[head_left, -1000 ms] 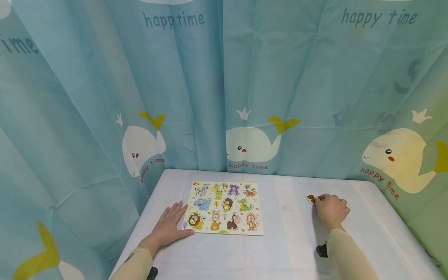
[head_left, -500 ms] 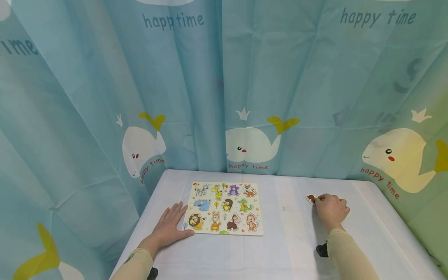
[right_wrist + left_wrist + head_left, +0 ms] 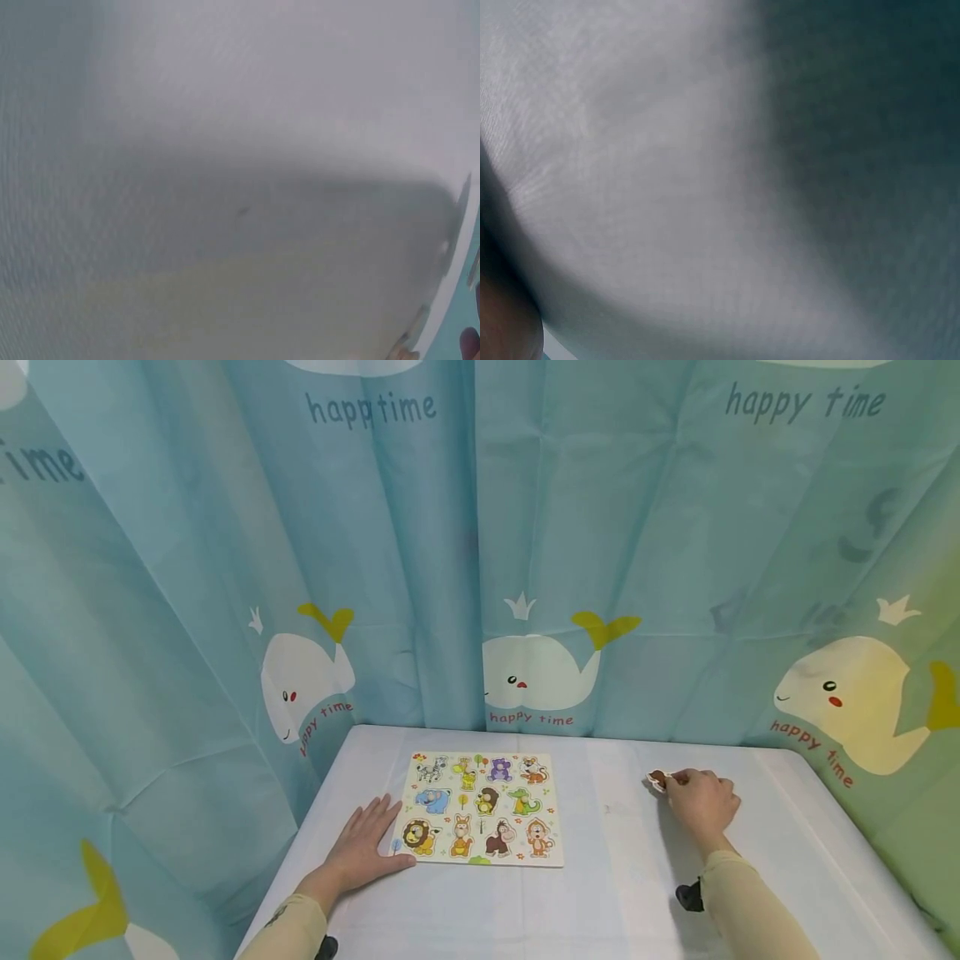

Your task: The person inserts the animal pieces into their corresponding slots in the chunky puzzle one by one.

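A cream puzzle board (image 3: pixel 480 846) printed with colourful animals, among them a zebra, a lion and a crocodile, lies flat on the table. My left hand (image 3: pixel 363 842) rests at the board's left edge, fingers spread and straight, thumb by its lower left corner. Well to the right of the board, my right hand (image 3: pixel 703 804) pinches a small brown and white puzzle piece (image 3: pixel 657 780) between thumb and fingers. Its picture is partly covered and too small to name. In the right wrist view only some fingertips (image 3: pixel 470 343) show at the lower right; the left wrist view has just a blurred bit of hand.
The table (image 3: pixel 585 893) has a white cloth over it. Behind and on both sides hangs a blue-green curtain (image 3: pixel 420 568) with whale prints, close to the table's edges. Each wrist carries a small black device, such as the one (image 3: pixel 690 897) at the right sleeve.
My right hand has moved slightly left and away from me with the puzzle piece, which seems raised a little off the cloth. The left hand and the board keep their places.
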{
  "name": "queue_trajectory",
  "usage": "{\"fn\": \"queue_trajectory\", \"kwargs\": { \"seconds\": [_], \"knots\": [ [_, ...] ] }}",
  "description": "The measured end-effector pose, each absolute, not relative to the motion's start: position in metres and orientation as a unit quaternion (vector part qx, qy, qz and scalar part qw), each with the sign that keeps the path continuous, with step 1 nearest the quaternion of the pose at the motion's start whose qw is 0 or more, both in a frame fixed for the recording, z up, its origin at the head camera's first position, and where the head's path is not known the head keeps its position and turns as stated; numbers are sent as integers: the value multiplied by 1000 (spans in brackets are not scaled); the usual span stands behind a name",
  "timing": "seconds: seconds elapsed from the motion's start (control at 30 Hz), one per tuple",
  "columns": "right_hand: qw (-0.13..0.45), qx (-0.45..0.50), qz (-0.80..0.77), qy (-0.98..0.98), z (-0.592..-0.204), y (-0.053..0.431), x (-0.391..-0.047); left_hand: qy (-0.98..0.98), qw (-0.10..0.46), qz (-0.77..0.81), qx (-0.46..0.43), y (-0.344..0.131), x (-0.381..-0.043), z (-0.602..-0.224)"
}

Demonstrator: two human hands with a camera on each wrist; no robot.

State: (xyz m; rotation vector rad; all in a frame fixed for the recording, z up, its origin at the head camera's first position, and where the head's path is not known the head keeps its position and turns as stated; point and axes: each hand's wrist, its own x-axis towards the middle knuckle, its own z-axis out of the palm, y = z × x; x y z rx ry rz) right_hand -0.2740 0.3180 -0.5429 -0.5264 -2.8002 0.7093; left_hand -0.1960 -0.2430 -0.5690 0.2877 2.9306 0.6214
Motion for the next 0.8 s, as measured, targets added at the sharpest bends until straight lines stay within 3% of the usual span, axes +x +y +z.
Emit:
{"fn": "queue_trajectory", "kwargs": {
  "seconds": [0.8],
  "knots": [
    [167,-25,240,-956,-535,260,-276,971,65,210,97,-243,-196,-569]
  ]
}}
